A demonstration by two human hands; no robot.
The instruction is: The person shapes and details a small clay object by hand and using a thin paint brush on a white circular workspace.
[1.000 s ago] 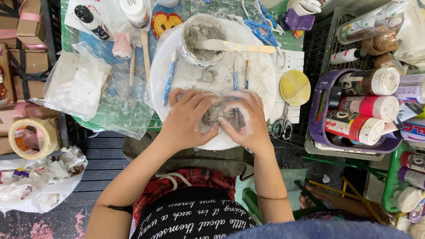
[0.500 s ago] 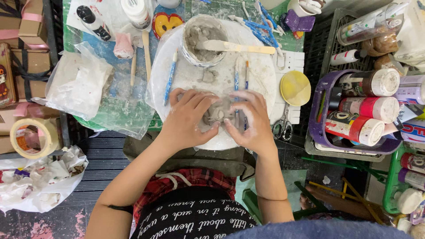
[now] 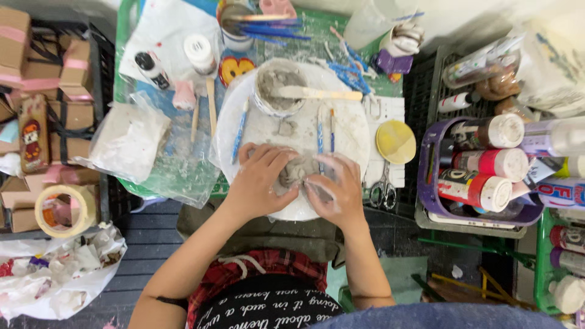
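The small grey lump of wet clay (image 3: 298,173) lies on the round white plastic board (image 3: 353,131), at its near edge. The left hand (image 3: 259,183) cups the lump from the left, fingers curled against it, and the right hand (image 3: 338,192) presses it from the right with bent fingers. The clay looks soft, light and a little sticky, so it probably dents easily; it is better to hold it at the sides, gently. A grey clay-filled cup (image 3: 277,91) stands at the far side of the board.

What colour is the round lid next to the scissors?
Yellow; the round lid shows clearly in the head view.
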